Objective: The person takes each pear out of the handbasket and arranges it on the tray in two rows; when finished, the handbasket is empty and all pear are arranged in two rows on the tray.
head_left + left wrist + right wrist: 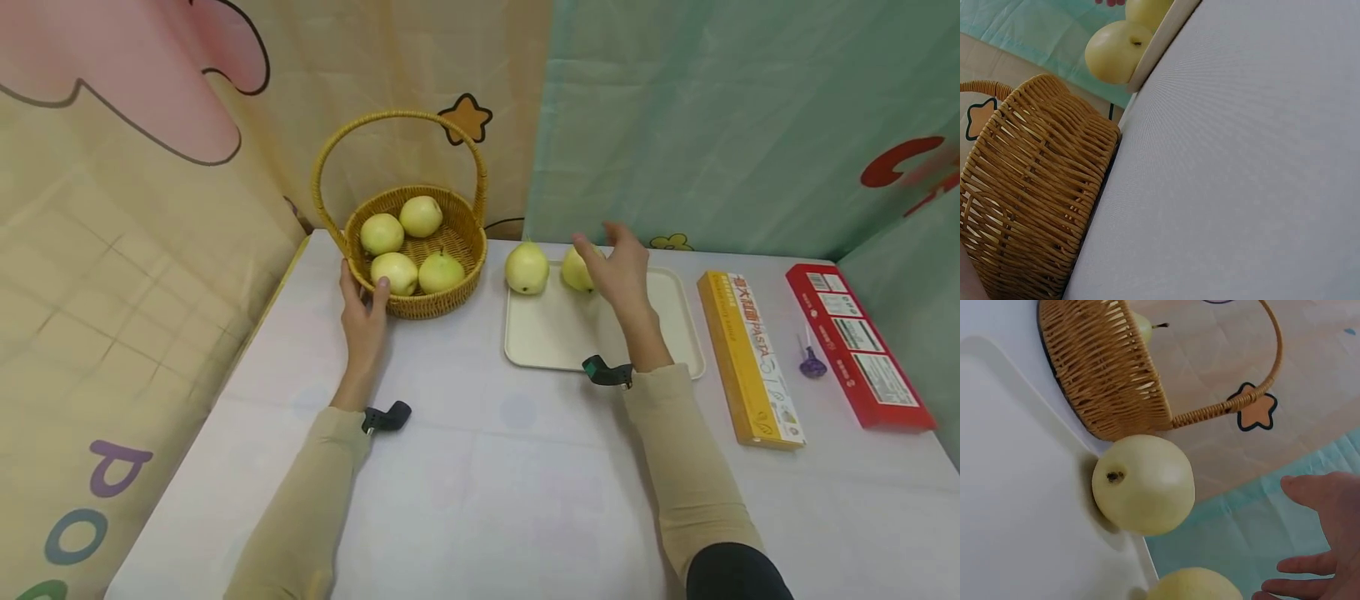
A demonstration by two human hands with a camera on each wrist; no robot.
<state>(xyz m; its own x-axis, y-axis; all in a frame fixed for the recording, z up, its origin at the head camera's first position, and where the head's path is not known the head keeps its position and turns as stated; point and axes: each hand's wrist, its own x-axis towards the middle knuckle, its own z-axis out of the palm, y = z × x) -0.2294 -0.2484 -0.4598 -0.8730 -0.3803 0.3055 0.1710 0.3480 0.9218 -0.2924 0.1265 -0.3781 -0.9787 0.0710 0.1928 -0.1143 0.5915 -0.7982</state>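
Note:
My left hand (363, 325) grips the wicker basket (423, 308) at its near left side, the thumb at the rim and the fingers along the outer wall. Several pale yellow-green pears (441, 272) lie inside. In the left wrist view, the woven wall (1035, 181) fills the left side. My right hand (621, 271) is over the cream tray (551, 342), fingers spread, beside a pear (576, 268) that it partly hides in the head view. Another pear (527, 268) sits at the tray's far left corner. The right wrist view shows the spread fingers apart from the pears.
Right of the tray lies a yellow pasta box (750, 362). Beyond it are a small purple wrapped lollipop (812, 364) and a red box (858, 346). Printed curtains (720, 125) hang behind the white-covered table (487, 500), and another (150, 292) hangs along its left.

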